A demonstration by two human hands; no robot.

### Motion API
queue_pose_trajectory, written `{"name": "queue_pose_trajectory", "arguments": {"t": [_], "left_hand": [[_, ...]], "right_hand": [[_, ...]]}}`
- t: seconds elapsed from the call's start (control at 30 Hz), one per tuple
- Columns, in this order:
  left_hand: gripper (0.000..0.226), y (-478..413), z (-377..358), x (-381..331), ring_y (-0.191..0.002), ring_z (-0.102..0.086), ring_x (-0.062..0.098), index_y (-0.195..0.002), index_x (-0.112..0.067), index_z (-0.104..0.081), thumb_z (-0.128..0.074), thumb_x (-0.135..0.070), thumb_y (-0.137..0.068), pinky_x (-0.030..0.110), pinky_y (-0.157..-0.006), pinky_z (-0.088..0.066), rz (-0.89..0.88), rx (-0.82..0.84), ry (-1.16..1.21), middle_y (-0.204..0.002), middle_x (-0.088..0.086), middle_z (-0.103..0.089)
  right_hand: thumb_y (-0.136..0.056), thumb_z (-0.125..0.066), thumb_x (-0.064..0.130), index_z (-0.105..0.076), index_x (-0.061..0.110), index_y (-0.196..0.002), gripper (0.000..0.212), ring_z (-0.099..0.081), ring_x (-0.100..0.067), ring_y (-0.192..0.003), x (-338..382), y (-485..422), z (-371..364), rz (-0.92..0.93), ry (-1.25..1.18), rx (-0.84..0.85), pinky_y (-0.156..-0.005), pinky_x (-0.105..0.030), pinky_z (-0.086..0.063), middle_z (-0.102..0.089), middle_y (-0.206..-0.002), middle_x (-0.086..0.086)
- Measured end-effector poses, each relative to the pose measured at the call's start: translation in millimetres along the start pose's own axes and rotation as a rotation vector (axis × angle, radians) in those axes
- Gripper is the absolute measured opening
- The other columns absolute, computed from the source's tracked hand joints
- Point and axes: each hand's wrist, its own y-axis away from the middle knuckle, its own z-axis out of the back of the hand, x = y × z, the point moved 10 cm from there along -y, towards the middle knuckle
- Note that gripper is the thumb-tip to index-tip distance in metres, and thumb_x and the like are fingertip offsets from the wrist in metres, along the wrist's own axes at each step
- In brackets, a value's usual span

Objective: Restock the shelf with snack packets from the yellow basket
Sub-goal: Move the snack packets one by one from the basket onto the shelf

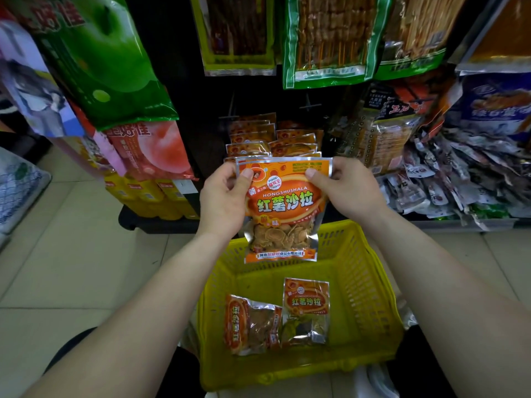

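A shop aisle with a pale tiled floor (71, 268) runs along a dark shelf (201, 124) crowded with bagged snacks. Nearest, two bare forearms reach forward and angle inward. Below the fingers a yellow basket (370, 282) stands on the floor. In its bottom lie a sideways packet (250, 323) and, just beside it, a second packet (306, 310) lying face up.

Above the basket's far rim, the left hand (222, 202) and right hand (349, 191) hold an orange snack packet (283, 208) upright, print facing the camera. Each hand pinches a top corner, with the left thumb (247, 175) and right thumb (311, 173) on the front and the other fingers curled behind.

Just beyond the fingers are rows of matching packets (258, 139) on the shelf. Right of the fingers lies a heap of small packets (459, 179). Higher up hang skewer packs (327, 38) and, to the left, a green bag (109, 67).
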Motion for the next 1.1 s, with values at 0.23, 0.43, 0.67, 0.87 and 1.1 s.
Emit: {"name": "queue_pose_trajectory", "arguments": {"t": [0.23, 0.43, 0.67, 0.87, 1.1], "left_hand": [[0.03, 0, -10, 5, -0.087, -0.073, 0.019, -0.096, -0.001, -0.062, -0.056, -0.031, -0.101, 0.05, -0.076, -0.06, -0.003, 0.091, -0.039, -0.091, 0.006, -0.075], [0.031, 6, -26, 9, -0.087, -0.073, 0.017, -0.094, -0.006, -0.063, -0.057, -0.036, -0.1, 0.049, -0.076, -0.061, -0.023, 0.165, -0.077, -0.092, 0.004, -0.075], [0.023, 7, -35, 16, -0.087, -0.073, 0.011, -0.091, -0.019, -0.07, -0.06, -0.039, -0.098, 0.043, -0.08, -0.061, 0.017, 0.242, -0.102, -0.093, -0.002, -0.076], [0.02, 1, -19, 35, -0.101, -0.067, 0.01, -0.112, -0.034, -0.067, -0.063, -0.044, -0.095, 0.033, -0.092, -0.052, 0.105, 0.264, -0.147, -0.104, -0.007, -0.072], [0.017, 5, -30, 76, -0.104, -0.064, 0.013, -0.112, -0.03, -0.066, -0.064, -0.032, -0.096, 0.028, -0.084, -0.051, 0.216, 0.383, -0.29, -0.112, -0.004, -0.067]], "right_hand": [[-0.083, -0.077, 0.031, -0.056, 0.024, -0.126, 0.049, -0.062, -0.022, -0.099, 2, -2, 10, 0.046, 0.217, -0.027, -0.079, -0.034, -0.051, -0.063, -0.113, 0.0], [-0.088, -0.067, 0.043, -0.066, 0.034, -0.111, 0.024, -0.057, -0.025, -0.11, 34, 12, -20, 0.262, 0.577, 0.081, -0.095, -0.044, -0.043, -0.069, -0.113, 0.006], [-0.092, -0.068, 0.035, -0.063, 0.028, -0.092, 0.008, -0.065, -0.024, -0.087, 20, 11, -27, 0.178, 0.454, 0.18, -0.072, -0.041, -0.056, -0.069, -0.091, 0.002], [-0.096, -0.062, 0.034, -0.065, 0.026, -0.112, 0.019, -0.065, -0.037, -0.097, 22, 4, 17, 0.211, 0.666, -0.06, -0.077, -0.042, -0.048, -0.073, -0.098, -0.009], [-0.096, -0.06, 0.034, -0.064, 0.026, -0.117, 0.023, -0.06, -0.037, -0.109, 20, -50, 29, 0.264, 0.917, -0.086, -0.093, -0.046, -0.04, -0.071, -0.108, -0.015]]}}
